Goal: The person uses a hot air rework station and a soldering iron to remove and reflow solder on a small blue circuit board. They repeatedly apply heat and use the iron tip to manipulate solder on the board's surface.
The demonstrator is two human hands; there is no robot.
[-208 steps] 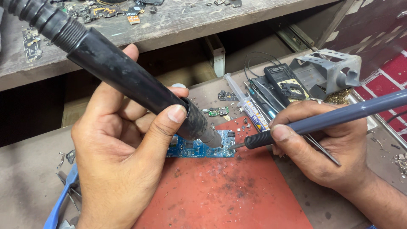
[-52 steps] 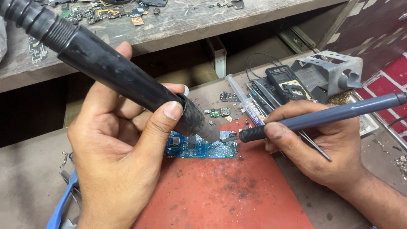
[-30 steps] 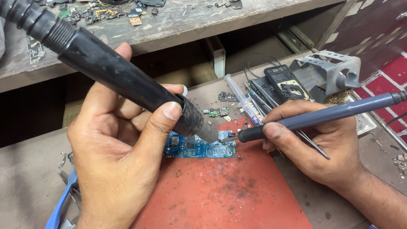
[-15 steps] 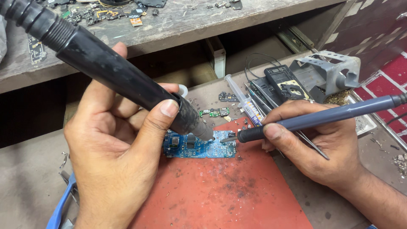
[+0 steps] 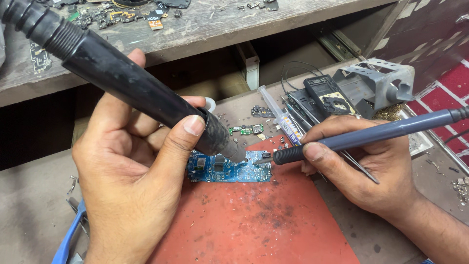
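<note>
Two bare hands at work over one small blue rectangular circuit board point(image 5: 228, 169), flat on the upper edge of a worn red-brown rubber mat point(image 5: 254, 220) smudged with dark soot. Left hand point(image 5: 132, 171) clenched around a thick black matte hot-air wand point(image 5: 132, 85), ribbed hose at its upper end, thumb pressed on the barrel, grey metal nozzle slanting down to just above the board's middle. Right hand point(image 5: 371, 168) pinching a slim blue-grey soldering iron point(image 5: 366, 137) with a black rubber grip, thumb and forefinger near the front, fine tip touching the board's right end. Thin metal tweezers point(image 5: 359, 166) tucked under the same fingers.

Compared with half a second ago: nozzle slightly lower and nearer the iron's tip; board and both grips unchanged.

Behind the board: one clear plastic syringe point(image 5: 281, 115) lying aslant, one tiny green circuit strip point(image 5: 246, 129), one dark phone frame point(image 5: 325, 95), one grey cast-metal iron stand point(image 5: 378, 85). One blue plastic handle point(image 5: 66, 239) at the lower left. One scuffed grey wooden shelf point(image 5: 205, 24) above, littered with small parts too many to count.
</note>
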